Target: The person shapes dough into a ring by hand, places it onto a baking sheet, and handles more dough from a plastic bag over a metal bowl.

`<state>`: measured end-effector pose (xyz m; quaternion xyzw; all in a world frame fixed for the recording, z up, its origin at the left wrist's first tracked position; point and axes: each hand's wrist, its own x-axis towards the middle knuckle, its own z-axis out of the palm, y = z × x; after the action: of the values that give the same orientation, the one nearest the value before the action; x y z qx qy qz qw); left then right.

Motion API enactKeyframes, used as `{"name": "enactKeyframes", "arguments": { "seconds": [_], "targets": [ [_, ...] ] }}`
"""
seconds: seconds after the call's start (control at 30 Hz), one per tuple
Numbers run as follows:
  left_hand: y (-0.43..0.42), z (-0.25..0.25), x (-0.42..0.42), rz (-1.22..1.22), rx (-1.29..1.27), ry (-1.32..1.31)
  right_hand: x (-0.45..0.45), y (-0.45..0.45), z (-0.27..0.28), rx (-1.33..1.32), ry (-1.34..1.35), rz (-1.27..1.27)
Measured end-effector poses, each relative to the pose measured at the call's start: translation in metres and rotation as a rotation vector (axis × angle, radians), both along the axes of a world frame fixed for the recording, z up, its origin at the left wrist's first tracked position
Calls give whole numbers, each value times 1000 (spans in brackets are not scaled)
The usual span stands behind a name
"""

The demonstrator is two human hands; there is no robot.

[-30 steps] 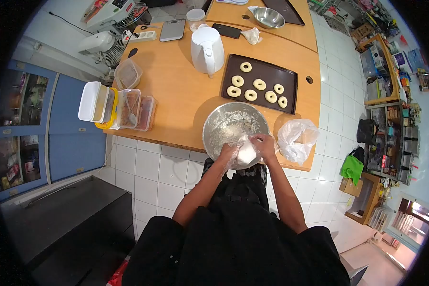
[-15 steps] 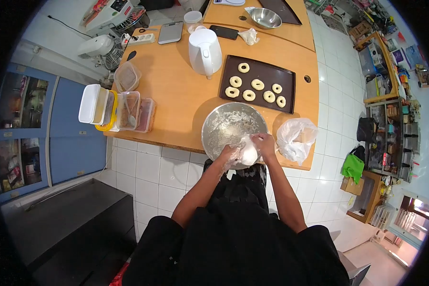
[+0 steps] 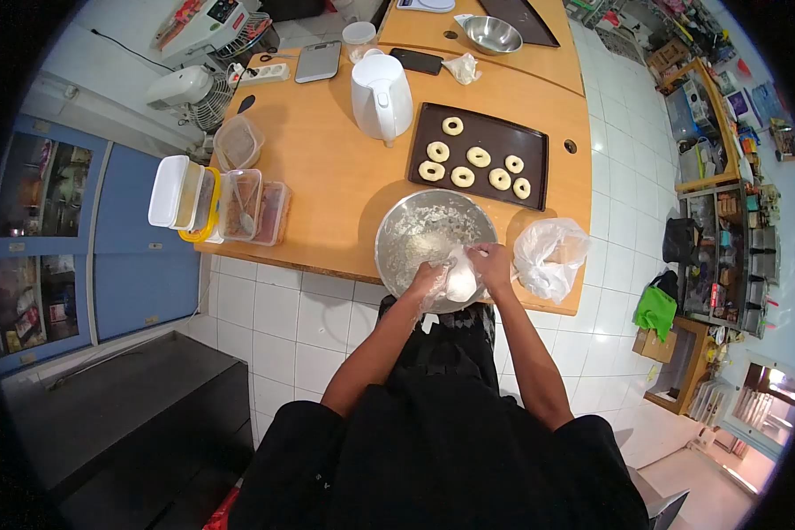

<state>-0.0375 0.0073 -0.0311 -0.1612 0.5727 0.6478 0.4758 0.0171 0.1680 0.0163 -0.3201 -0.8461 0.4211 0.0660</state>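
A clear plastic bag with a white mass inside hangs between my two hands over the near part of a metal bowl. My left hand, in what looks like a thin clear glove, is closed on the bag's left side. My right hand pinches its upper right edge. White, flour-like powder and crumbs coat the bowl's inside. Behind the bowl, a dark tray bears several dough rings.
To the bowl's right lies a crumpled plastic bag. A white kettle stands behind the bowl on the wooden table. Food containers are at the left edge. Farther back are a scale, a phone and a small metal bowl.
The view has shifted slightly. My hands have moved only a little, and the bag between them has changed shape slightly while both hands keep hold of it.
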Motion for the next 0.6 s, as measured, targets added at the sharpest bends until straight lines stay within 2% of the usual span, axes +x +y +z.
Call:
{"name": "enactKeyframes", "arguments": {
  "seconds": [0.07, 0.1, 0.17, 0.27, 0.37, 0.43, 0.5, 0.57, 0.6],
  "targets": [
    [5, 41, 0, 16, -131, 3, -1, 3, 13, -133, -112, -61],
    [6, 43, 1, -1, -61, 15, -2, 5, 18, -199, -165, -91],
    [3, 47, -2, -37, 73, 41, -5, 2, 20, -165, -157, -64],
    [2, 10, -3, -82, 77, -25, -4, 3, 24, -149, -92, -32],
    [3, 13, -5, 14, 222, -220, -5, 5, 9, -277, -43, -23],
    [-6, 13, -9, -165, 101, 17, -5, 5, 9, -302, -57, -6],
    [-6, 13, -10, -174, 19, 89, -3, 6, 15, -226, -101, 33],
    [0, 13, -4, -18, -25, -11, -3, 5, 24, -226, -156, 52],
    [1, 21, -5, -32, -20, 4, -3, 5, 26, -226, -183, 60]
  ]
}}
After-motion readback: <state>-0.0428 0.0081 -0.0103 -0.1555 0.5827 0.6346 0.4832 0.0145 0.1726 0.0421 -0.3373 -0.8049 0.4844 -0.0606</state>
